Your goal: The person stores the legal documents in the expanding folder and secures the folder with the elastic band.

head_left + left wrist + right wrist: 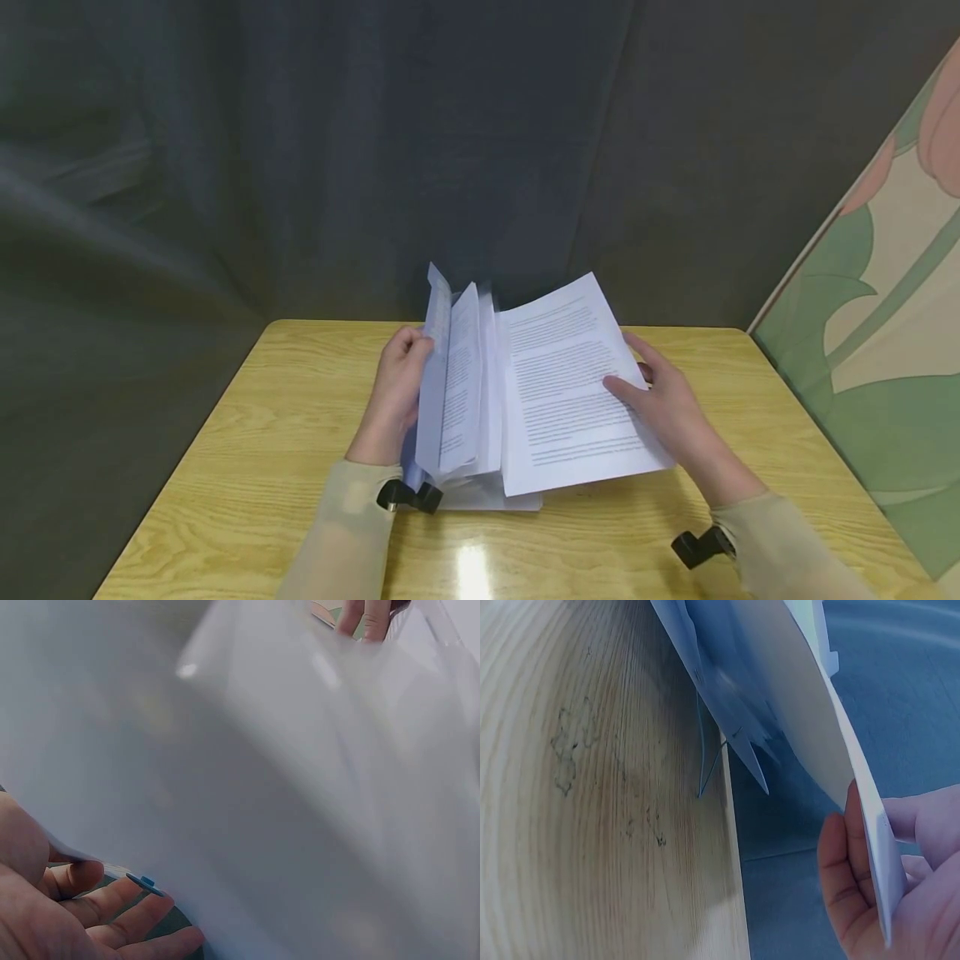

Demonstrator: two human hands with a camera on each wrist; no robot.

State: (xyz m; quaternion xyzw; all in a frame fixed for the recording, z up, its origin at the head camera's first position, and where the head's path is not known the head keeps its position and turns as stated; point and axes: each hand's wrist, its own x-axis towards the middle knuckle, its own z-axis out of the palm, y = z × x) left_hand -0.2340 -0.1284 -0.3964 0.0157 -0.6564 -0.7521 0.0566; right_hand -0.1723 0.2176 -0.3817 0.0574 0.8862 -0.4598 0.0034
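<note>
A whitish, translucent folder (187, 787) stands spread open over the table, with several printed pages (461, 383) fanned inside. My left hand (393, 387) grips its left side, the thumb near the upper edge. In the left wrist view, the fingers (135, 922) lie along the folder's edge beside a small blue button (148, 885). On the other side, my right hand (667, 404) pinches the right edge of a printed sheet (566, 375), thumb on the printed face and fingers behind. A thin cord (702, 750) hangs from the folder in the right wrist view.
Below the pages, a white bottom layer (491, 500) rests on the wooden table (247, 467). A dark curtain (450, 150) hangs behind the table's far edge. At the right stands a panel with a flower pattern (892, 333).
</note>
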